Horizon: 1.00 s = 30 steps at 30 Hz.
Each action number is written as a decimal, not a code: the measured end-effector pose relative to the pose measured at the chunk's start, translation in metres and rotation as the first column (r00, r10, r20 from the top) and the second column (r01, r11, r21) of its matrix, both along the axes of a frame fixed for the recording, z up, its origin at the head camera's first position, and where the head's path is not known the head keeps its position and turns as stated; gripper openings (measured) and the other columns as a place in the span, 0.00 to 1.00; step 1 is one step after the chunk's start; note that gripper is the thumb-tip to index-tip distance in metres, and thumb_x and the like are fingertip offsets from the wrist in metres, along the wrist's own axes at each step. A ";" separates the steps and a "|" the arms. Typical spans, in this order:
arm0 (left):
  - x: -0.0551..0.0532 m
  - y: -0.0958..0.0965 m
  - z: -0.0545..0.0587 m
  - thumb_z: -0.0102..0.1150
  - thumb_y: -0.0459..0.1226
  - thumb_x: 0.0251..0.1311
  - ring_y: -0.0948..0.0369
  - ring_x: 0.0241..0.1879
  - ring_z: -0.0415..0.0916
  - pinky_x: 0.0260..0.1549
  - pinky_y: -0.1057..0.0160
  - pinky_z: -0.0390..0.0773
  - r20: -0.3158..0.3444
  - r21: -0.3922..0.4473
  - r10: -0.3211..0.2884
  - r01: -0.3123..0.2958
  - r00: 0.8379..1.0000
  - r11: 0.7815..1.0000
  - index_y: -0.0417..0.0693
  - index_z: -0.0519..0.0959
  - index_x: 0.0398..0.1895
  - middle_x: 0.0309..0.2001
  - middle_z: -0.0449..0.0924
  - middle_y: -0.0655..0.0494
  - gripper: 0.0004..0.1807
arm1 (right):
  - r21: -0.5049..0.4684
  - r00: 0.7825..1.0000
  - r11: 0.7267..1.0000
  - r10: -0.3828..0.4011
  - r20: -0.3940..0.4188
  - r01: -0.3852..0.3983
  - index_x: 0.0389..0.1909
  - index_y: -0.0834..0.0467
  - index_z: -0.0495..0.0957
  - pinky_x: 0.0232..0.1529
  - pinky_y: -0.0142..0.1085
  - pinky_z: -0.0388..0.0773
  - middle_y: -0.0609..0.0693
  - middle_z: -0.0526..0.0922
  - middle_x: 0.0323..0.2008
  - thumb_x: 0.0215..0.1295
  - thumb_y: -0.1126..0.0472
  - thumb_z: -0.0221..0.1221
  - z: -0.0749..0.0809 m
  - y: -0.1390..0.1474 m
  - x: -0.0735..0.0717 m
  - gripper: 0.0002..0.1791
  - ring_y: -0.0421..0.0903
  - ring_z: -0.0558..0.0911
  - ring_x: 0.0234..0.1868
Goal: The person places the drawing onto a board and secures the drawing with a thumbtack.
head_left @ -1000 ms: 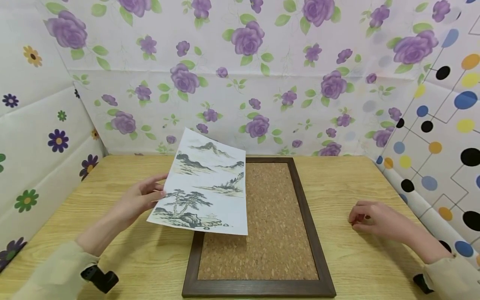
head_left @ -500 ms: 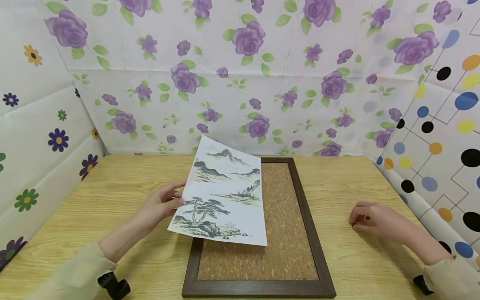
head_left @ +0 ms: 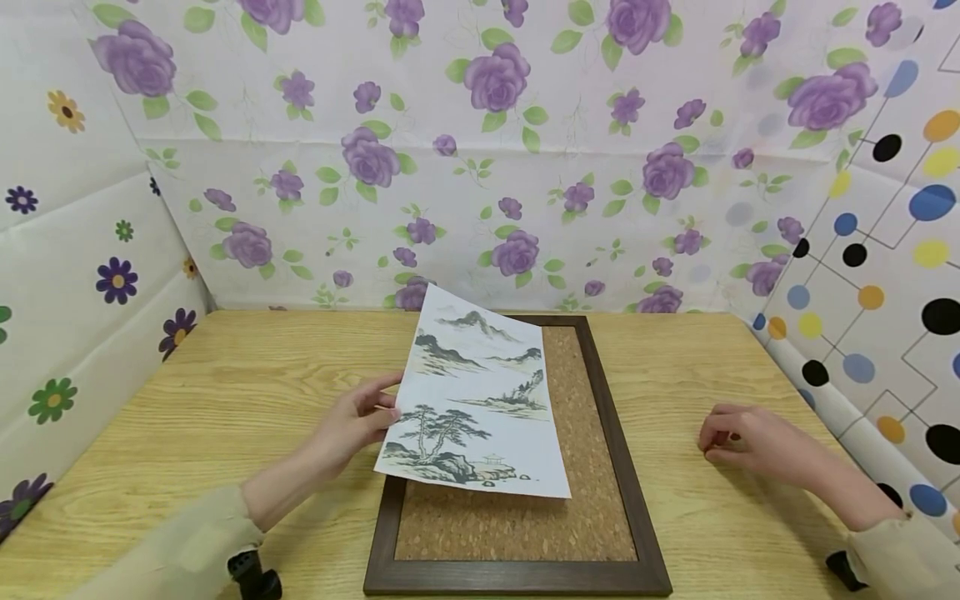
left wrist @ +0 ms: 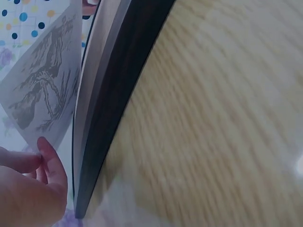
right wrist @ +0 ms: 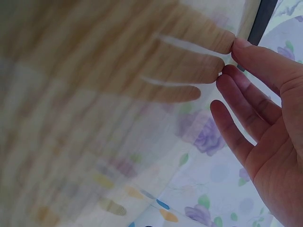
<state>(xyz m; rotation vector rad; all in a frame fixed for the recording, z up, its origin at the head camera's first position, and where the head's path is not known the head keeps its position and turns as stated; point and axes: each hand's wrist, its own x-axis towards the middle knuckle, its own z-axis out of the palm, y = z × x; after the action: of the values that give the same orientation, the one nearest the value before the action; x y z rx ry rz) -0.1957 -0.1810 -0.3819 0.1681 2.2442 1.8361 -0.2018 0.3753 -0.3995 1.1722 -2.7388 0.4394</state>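
A white sheet of paper (head_left: 480, 417) printed with an ink landscape of pines and mountains is pinched along its left edge by my left hand (head_left: 356, 425). It hangs tilted above a dark-framed cork board (head_left: 517, 575), covering much of the board's left and upper part. In the left wrist view, thumb and fingers of the left hand (left wrist: 35, 179) meet at the paper's edge (left wrist: 47, 80), beside the frame's side. My right hand (head_left: 757, 442) rests on the table to the right of the board, fingers loosely curled; the right wrist view shows its fingertips touching the tabletop, holding nothing.
The wooden table (head_left: 240, 375) extends on both sides of the board. A curtain with purple roses (head_left: 495, 79) closes off the back, a daisy-patterned sheet (head_left: 75, 250) the left, and a dotted sheet (head_left: 900, 275) the right.
My left hand has carried the paper to the right and a little nearer, so it now covers more of the cork board. The right hand and the board have stayed put.
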 end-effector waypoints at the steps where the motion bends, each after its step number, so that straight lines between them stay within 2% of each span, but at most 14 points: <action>1: 0.000 0.003 -0.001 0.53 0.30 0.68 0.66 0.43 0.74 0.41 0.69 0.80 0.001 -0.001 0.003 -0.003 1.000 1.000 0.45 0.59 0.76 0.48 0.72 0.51 0.33 | -0.001 1.000 1.000 0.003 -0.002 -0.003 0.31 0.38 0.78 0.26 0.27 0.75 0.32 0.77 0.32 0.54 0.65 0.71 0.000 0.000 0.000 0.17 0.23 0.73 0.32; 6: 0.002 0.014 -0.003 0.54 0.30 0.68 0.64 0.39 0.74 0.38 0.68 0.79 -0.003 -0.024 0.003 -0.003 1.000 1.000 0.48 0.59 0.76 0.46 0.73 0.50 0.34 | -0.002 1.000 1.000 0.008 -0.006 -0.008 0.31 0.38 0.78 0.26 0.27 0.75 0.32 0.77 0.32 0.54 0.66 0.71 0.001 -0.001 0.000 0.17 0.24 0.73 0.31; 13: 0.006 0.027 -0.006 0.52 0.30 0.69 0.63 0.39 0.75 0.42 0.62 0.80 -0.036 -0.065 -0.025 0.022 0.999 0.998 0.53 0.57 0.78 0.43 0.73 0.51 0.35 | 0.000 0.999 1.000 0.025 -0.039 -0.025 0.30 0.38 0.78 0.26 0.26 0.74 0.32 0.76 0.31 0.52 0.66 0.71 0.000 -0.001 -0.002 0.18 0.24 0.73 0.31; 17: 0.006 0.032 -0.008 0.52 0.30 0.69 0.62 0.38 0.76 0.41 0.62 0.81 -0.037 -0.077 -0.019 0.016 0.999 0.997 0.54 0.57 0.78 0.43 0.74 0.49 0.35 | -0.003 0.999 0.999 0.032 -0.039 -0.032 0.30 0.38 0.78 0.26 0.26 0.74 0.32 0.76 0.31 0.52 0.67 0.72 -0.001 -0.001 -0.002 0.18 0.24 0.73 0.31; 22: 0.005 0.036 -0.012 0.54 0.29 0.68 0.62 0.35 0.76 0.38 0.62 0.81 -0.050 -0.111 -0.010 0.005 0.999 0.994 0.52 0.58 0.77 0.42 0.75 0.48 0.35 | -0.004 0.998 0.999 0.037 -0.042 -0.037 0.30 0.38 0.78 0.26 0.26 0.75 0.32 0.77 0.31 0.51 0.67 0.72 -0.001 -0.002 -0.003 0.19 0.24 0.73 0.31; 30: 0.007 0.039 -0.012 0.54 0.29 0.68 0.62 0.34 0.76 0.37 0.62 0.82 -0.067 -0.160 -0.031 0.020 0.997 0.987 0.45 0.58 0.77 0.41 0.75 0.47 0.35 | 0.004 0.999 1.000 0.021 -0.027 -0.021 0.31 0.37 0.78 0.26 0.26 0.74 0.31 0.76 0.31 0.53 0.65 0.71 -0.002 0.000 -0.004 0.18 0.24 0.73 0.31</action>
<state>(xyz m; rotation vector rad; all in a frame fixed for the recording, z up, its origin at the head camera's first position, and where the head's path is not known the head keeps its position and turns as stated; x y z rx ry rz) -0.1887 -0.1415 -0.3936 0.2341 2.4122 1.6538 -0.2057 0.3753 -0.4013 1.2002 -2.7081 0.4177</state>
